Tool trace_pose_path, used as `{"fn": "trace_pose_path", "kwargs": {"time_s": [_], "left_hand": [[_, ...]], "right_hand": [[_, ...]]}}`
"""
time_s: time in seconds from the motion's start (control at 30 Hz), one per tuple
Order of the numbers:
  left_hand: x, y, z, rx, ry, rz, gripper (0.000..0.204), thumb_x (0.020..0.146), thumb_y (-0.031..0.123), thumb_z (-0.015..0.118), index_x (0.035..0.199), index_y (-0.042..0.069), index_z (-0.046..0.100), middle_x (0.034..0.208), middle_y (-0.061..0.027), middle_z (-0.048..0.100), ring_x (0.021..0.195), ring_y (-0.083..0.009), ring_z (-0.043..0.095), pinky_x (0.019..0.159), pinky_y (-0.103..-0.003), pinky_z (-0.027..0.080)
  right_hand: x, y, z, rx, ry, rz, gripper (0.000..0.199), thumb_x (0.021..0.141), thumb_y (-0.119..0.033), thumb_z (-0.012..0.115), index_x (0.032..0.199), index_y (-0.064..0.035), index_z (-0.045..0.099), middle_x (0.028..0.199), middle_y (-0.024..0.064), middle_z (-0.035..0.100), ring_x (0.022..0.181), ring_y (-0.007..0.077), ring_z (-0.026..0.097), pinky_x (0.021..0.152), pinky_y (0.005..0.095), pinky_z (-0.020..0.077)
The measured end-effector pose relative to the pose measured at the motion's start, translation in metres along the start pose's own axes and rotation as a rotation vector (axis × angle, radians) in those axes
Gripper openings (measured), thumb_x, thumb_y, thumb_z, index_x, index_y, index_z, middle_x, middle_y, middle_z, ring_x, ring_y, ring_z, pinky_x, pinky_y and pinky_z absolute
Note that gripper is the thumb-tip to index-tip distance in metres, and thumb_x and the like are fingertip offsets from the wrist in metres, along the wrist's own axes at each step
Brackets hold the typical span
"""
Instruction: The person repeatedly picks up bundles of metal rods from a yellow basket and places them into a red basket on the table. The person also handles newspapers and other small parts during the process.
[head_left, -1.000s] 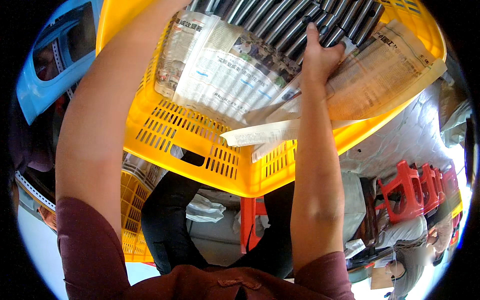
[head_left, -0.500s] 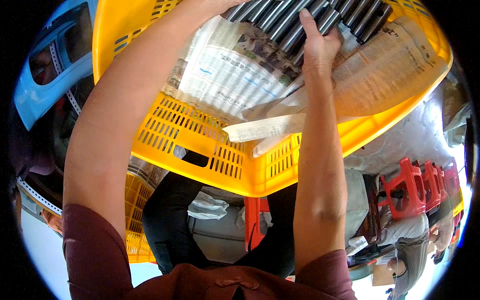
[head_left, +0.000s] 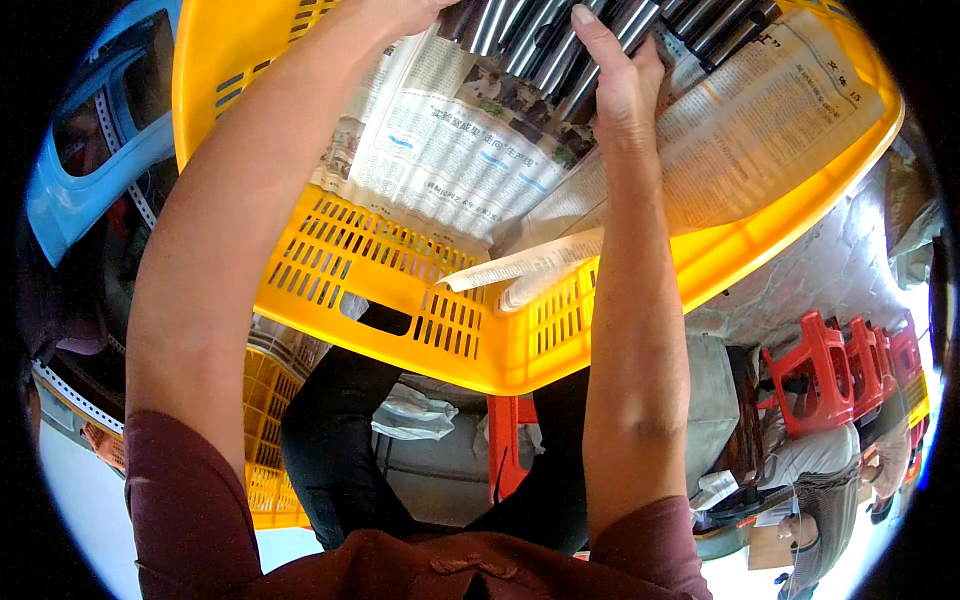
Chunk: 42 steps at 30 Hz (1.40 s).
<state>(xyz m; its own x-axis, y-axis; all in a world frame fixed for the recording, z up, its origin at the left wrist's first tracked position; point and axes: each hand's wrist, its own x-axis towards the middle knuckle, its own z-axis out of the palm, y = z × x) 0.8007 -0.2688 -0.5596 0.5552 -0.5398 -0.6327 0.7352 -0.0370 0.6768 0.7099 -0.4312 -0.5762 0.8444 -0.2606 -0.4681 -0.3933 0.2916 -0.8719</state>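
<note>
Several glossy black tubes lie side by side at the top of the view, over newspaper that lines a yellow plastic crate. My right hand is closed round part of the tube bundle, its thumb along the top and its other fingers mostly hidden. At the upper edge, my left hand is beside the left end of the tubes. Its fingers are cut off by the frame, so their grip does not show. More black tubes sit right of my right hand.
A second yellow crate stands low at the left, below a blue plastic stool-like piece. Red stools stand at the right, near another person. A crumpled white bag lies between my legs.
Both hands and the tubes have shifted slightly up and left in the view. The crate's edge has moved a little left too. My right hand keeps its hold.
</note>
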Motion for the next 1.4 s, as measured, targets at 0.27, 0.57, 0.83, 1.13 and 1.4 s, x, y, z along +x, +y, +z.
{"fn": "trace_pose_path", "kwargs": {"time_s": [0.27, 0.57, 0.83, 1.13, 1.4], "left_hand": [[-0.004, -0.004, -0.013, -0.109, 0.047, -0.106, 0.041, 0.089, 0.024, 0.068, 0.122, 0.001, 0.061, 0.108, -0.0101, 0.069, 0.098, -0.0196, 0.066, 0.088, -0.031, 0.053], [-0.016, 0.008, -0.003, -0.032, 0.127, -0.118, 0.045, 0.088, 0.022, 0.068, 0.125, -0.001, 0.059, 0.112, -0.0131, 0.067, 0.105, -0.0215, 0.063, 0.094, -0.032, 0.05], [-0.014, -0.029, -0.021, -0.255, 0.126, -0.088, 0.042, 0.087, 0.023, 0.069, 0.121, -0.001, 0.061, 0.11, -0.0137, 0.068, 0.1, -0.0233, 0.066, 0.09, -0.035, 0.053], [-0.079, -0.033, 0.005, -0.226, 0.326, -0.169, 0.042, 0.09, 0.029, 0.067, 0.118, -0.001, 0.061, 0.108, -0.0146, 0.068, 0.095, -0.025, 0.067, 0.085, -0.036, 0.055], [-0.23, -0.012, 0.073, -0.371, 0.378, -0.134, 0.047, 0.083, 0.034, 0.074, 0.116, 0.002, 0.063, 0.099, -0.0083, 0.071, 0.082, -0.0151, 0.07, 0.073, -0.029, 0.06]], "right_hand": [[0.001, -0.01, 0.025, 0.045, -0.079, 0.037, 0.052, 0.089, -0.021, 0.068, 0.131, 0.0052, 0.051, 0.12, 0.0118, 0.062, 0.105, 0.0203, 0.061, 0.091, 0.0312, 0.0486], [-0.002, -0.004, 0.025, 0.178, -0.061, 0.167, 0.057, 0.091, -0.026, 0.068, 0.134, 0.0058, 0.047, 0.122, 0.0129, 0.06, 0.104, 0.0201, 0.061, 0.09, 0.0316, 0.0499], [0.001, 0.003, 0.02, -0.022, -0.098, 0.124, 0.058, 0.088, -0.028, 0.07, 0.131, 0.0058, 0.051, 0.119, 0.0124, 0.062, 0.105, 0.0194, 0.06, 0.091, 0.0314, 0.049], [-0.041, -0.013, 0.022, 0.079, -0.23, 0.26, 0.058, 0.08, -0.025, 0.078, 0.123, 0.0057, 0.054, 0.11, 0.0158, 0.066, 0.096, 0.0225, 0.065, 0.086, 0.0338, 0.0522], [-0.148, -0.085, 0.033, -0.071, -0.335, 0.383, 0.056, 0.077, -0.024, 0.081, 0.117, 0.0059, 0.056, 0.101, 0.0129, 0.068, 0.086, 0.0174, 0.065, 0.08, 0.0312, 0.054]]}}
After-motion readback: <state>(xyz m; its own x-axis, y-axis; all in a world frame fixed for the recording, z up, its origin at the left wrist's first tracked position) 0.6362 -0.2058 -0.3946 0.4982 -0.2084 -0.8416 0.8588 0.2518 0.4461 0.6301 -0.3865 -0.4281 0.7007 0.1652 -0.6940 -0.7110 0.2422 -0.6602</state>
